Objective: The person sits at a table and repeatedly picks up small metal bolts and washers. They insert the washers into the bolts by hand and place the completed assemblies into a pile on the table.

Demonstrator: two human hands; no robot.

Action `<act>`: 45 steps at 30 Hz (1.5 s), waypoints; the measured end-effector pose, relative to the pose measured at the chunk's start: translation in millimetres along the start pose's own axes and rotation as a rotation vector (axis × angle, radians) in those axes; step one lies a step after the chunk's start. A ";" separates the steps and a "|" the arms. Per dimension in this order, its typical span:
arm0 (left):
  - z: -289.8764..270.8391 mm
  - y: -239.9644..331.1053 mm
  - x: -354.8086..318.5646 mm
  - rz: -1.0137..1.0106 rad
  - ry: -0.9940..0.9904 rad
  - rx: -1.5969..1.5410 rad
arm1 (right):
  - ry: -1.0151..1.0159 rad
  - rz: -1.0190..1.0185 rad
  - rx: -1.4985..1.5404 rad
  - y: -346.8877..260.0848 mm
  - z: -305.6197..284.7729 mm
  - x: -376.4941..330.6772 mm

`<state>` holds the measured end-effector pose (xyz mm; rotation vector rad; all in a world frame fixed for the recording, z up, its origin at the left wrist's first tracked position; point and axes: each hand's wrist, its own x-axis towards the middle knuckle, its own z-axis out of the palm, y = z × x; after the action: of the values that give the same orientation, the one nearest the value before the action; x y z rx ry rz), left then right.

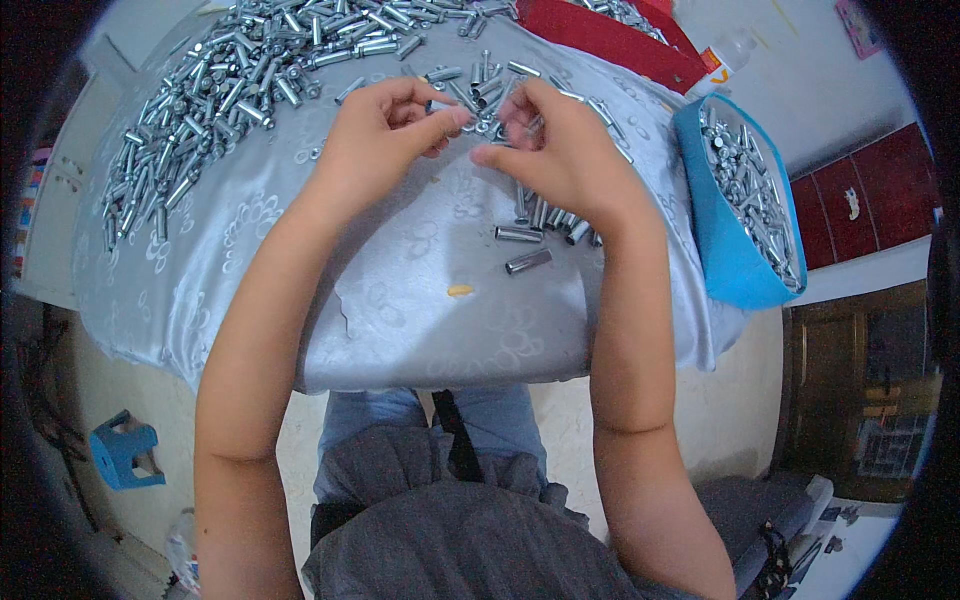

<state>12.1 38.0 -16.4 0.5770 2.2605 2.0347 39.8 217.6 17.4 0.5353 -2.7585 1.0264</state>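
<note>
Both my hands are over the far middle of the table, among shiny metal sleeves and bolts. My left hand (385,130) is closed, its fingers curled toward the thumb; whatever may be in them is too small to make out. Facing it, my right hand (560,145) has bent fingers with the thumb apart, and I see nothing held there. Between and beyond the fingertips lies a loose cluster of bolts and small nuts or washers (484,126). Nearer me, under the right wrist, are several metal sleeves, one of them a short tube (528,262) lying on its side.
A large heap of metal bolt pieces (245,85) covers the far left of the silvery tablecloth (400,340). On the right stands a blue bin (750,290) full of metal parts. A red container (610,40) holds more at the back. A small yellow piece (459,291) lies near me.
</note>
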 end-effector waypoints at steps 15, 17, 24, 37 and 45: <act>0.3 3.4 -0.8 -0.081 0.009 -0.138 | -0.296 0.127 -0.183 9.1 -4.5 -3.3; -0.3 3.8 -0.7 -0.076 0.027 -0.143 | -0.169 0.052 -0.054 8.2 -5.1 -1.5; 0.0 9.9 -3.2 -0.082 0.008 -0.096 | -0.208 0.056 0.155 4.9 -3.2 0.3; -6.5 16.2 -4.6 -0.044 -0.029 0.028 | -0.183 -0.015 0.204 8.2 2.7 2.8; -1.9 11.5 -4.7 0.085 -0.108 0.115 | 0.082 0.034 0.524 1.6 12.6 2.5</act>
<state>18.7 35.5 -6.0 0.7845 2.3385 1.8684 36.8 209.7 7.6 0.4916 -2.4211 1.7489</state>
